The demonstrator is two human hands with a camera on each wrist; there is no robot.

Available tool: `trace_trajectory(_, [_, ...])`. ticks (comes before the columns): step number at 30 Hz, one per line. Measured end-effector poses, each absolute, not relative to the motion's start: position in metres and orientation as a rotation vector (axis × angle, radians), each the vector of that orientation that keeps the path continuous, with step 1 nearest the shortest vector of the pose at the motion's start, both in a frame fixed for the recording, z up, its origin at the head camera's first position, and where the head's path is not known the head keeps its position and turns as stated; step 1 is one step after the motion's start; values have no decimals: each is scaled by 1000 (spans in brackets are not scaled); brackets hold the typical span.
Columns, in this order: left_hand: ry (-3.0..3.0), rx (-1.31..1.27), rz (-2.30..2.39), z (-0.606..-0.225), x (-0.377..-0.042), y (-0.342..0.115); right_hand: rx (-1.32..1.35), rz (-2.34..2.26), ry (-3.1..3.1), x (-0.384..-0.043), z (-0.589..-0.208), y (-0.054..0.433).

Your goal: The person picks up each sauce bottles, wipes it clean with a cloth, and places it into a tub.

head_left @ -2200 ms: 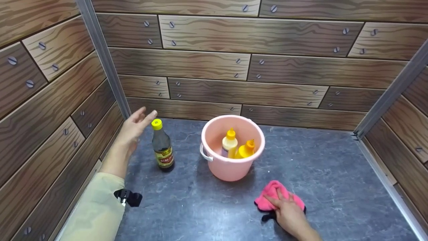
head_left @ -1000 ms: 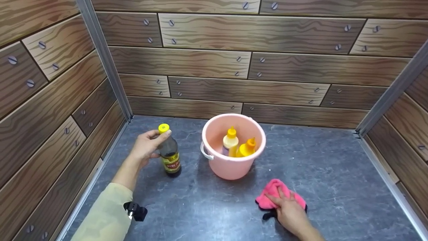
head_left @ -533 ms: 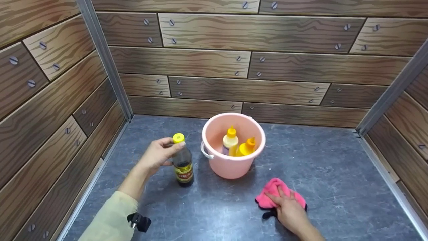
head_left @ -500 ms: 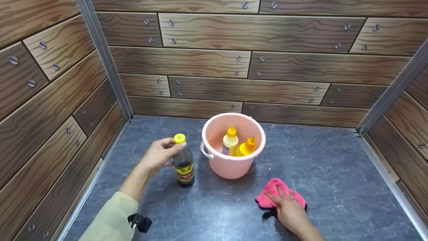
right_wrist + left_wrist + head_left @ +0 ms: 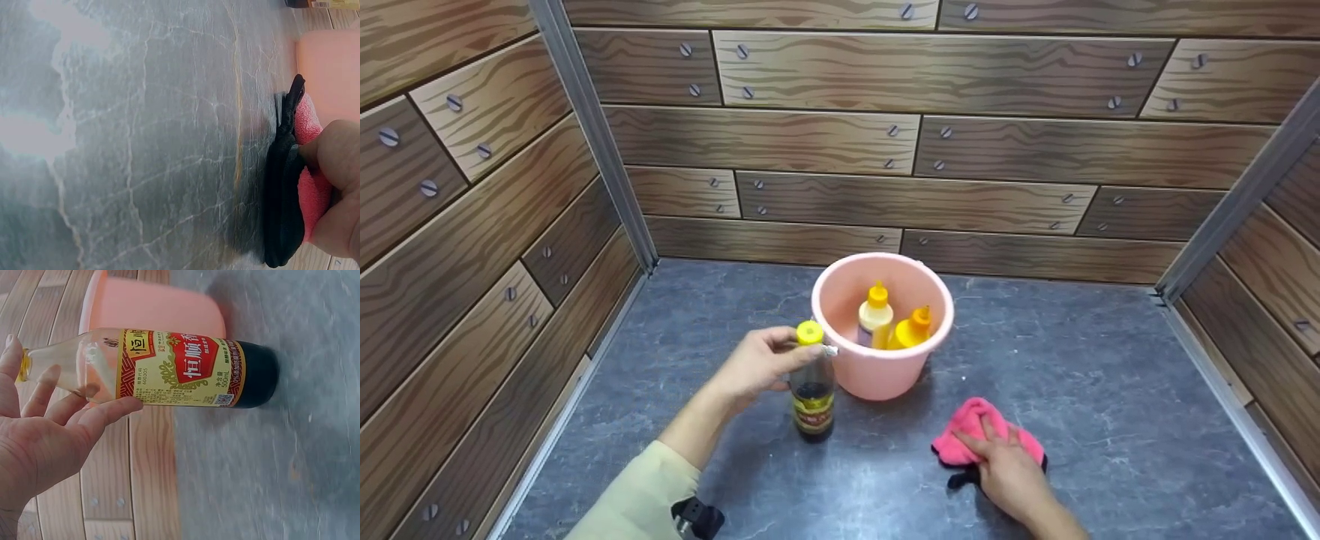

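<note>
Over marbled tabletop [image 5: 1080, 360], left hand [image 5: 756, 367] grips "恒顺" bottle [image 5: 185, 368], right hand [image 5: 1011, 474] splayed on cloth [image 5: 971, 417].

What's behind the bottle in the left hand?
From the head camera, part of the pink bucket and some grey tabletop lie behind the bottle. The bottle and left hand cover a bit of the bucket's side; whatever is hidden there can't be seen.

The pink bucket [image 5: 877, 381] hides the bases of the cream bottle [image 5: 875, 316] and yellow bottle [image 5: 909, 334]. Head view: lettering on the dark bottle [image 5: 813, 409] is blurred. Right wrist view: frame crops the right hand [image 5: 1011, 471] at 3 o'clock.
</note>
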State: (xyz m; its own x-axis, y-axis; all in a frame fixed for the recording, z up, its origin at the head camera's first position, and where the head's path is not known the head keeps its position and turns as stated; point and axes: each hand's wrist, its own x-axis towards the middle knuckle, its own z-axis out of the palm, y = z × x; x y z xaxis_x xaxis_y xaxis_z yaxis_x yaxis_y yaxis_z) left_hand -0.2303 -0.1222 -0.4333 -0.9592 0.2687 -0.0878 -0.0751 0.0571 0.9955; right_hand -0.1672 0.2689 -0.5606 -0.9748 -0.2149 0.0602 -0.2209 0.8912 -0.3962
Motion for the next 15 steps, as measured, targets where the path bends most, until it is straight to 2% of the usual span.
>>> trace_trajectory(15, [2116,318,1871,-432,-211,-90,399,659,-2983,-167,-561,269])
